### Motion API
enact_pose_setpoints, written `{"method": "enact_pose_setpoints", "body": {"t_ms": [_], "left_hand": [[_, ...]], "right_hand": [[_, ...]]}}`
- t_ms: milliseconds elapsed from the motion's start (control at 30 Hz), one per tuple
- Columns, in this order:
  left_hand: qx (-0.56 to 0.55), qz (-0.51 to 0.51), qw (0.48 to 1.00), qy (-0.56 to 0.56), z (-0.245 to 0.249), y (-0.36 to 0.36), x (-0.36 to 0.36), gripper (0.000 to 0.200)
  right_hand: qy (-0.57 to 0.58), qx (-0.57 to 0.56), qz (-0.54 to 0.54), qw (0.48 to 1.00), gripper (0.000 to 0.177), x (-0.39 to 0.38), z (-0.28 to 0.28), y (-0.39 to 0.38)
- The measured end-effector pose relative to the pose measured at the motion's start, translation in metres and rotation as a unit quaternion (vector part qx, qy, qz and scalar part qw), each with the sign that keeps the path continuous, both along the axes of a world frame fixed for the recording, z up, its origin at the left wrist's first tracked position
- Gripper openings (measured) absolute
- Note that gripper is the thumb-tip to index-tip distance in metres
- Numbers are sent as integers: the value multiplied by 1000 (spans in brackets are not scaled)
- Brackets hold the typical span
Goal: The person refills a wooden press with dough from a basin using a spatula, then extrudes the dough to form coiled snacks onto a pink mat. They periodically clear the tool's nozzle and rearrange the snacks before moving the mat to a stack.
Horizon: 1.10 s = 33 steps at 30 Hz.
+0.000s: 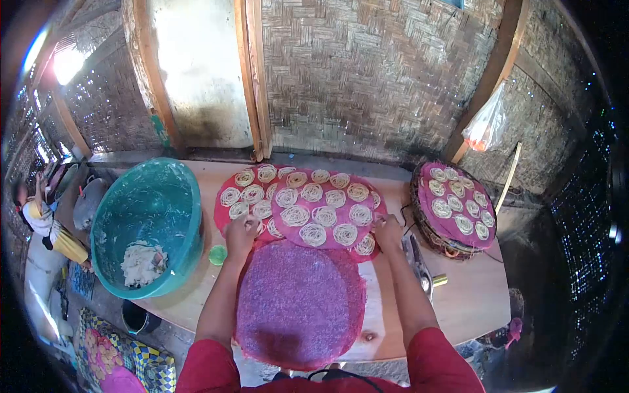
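Both hands grip opposite edges of a round pink mat (301, 228) covered with pale coiled dough spirals. My left hand (242, 229) pinches its left edge, and my right hand (386, 230) pinches the right edge. This mat overlaps other red mats (223, 196) with similar spirals behind it. In front of it, nearest my body, lies a bare round purple mat (295, 301) on top of a red one. Just left of my left hand sits a small green round item (217, 255).
A big teal basin (190, 249) with white dough (143, 264) stands at left. At right, a round basket (426, 230) bears another spiral-covered mat (452, 177); a metal device (419, 265) is by my right forearm. Another person (49, 223) is at far left.
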<state>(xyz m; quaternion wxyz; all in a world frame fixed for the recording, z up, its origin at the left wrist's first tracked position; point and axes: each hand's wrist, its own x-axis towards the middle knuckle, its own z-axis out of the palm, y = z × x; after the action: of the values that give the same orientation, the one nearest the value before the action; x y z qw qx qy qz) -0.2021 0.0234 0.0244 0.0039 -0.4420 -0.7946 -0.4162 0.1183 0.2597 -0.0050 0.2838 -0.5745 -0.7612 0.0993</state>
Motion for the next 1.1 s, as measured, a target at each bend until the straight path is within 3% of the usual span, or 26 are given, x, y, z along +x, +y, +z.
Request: {"method": "enact_pose_setpoints", "body": {"t_ms": [33, 67, 133, 267, 367, 433, 467, 533, 600, 667, 767, 800, 867, 967, 1100], "left_hand": [[19, 13, 999, 25, -9, -21, 5, 15], [41, 27, 998, 50, -18, -42, 10, 15], [-48, 9, 999, 13, -12, -94, 29, 18], [-64, -3, 998, -28, -24, -174, 53, 16], [-39, 29, 990, -129, -38, -210, 59, 17], [-30, 29, 997, 70, -45, -222, 65, 37], [-36, 26, 997, 68, -48, -229, 66, 37], [-24, -10, 998, -61, -51, -235, 63, 53], [-8, -5, 995, -99, -53, -239, 58, 55], [113, -21, 910, -399, -71, -234, 47, 59], [124, -102, 878, -452, -90, -226, 30, 61], [122, -108, 876, -453, -98, -223, 27, 61], [32, -98, 949, -299, -106, -216, 23, 58], [-32, -66, 967, -244, -69, -217, 38, 58], [-62, -87, 954, -279, -72, -224, 35, 62]], "right_hand": [[59, 97, 70, 991, 18, 12, -11, -12], [59, 95, 69, 991, 18, 17, -13, -32], [124, 45, 115, 985, 16, 34, 3, -89], [94, 18, 154, 983, 14, 54, -1, -166], [157, -38, 120, 979, 15, 68, -13, -204], [162, -76, 23, 984, 20, 75, -19, -229], [160, -81, 21, 984, 20, 80, -27, -238], [208, -127, -15, 970, 29, 87, -44, -247], [214, -145, -23, 966, 37, 83, -35, -266], [320, -212, -13, 923, 40, 78, -43, -272], [286, -282, -10, 916, 35, 69, -40, -276], [287, -279, -15, 916, 35, 67, -40, -279], [293, -325, 31, 899, 40, 64, -36, -283], [205, -264, 34, 942, 38, 72, -56, -283], [164, -258, 48, 951, 25, 90, -62, -299]]}}
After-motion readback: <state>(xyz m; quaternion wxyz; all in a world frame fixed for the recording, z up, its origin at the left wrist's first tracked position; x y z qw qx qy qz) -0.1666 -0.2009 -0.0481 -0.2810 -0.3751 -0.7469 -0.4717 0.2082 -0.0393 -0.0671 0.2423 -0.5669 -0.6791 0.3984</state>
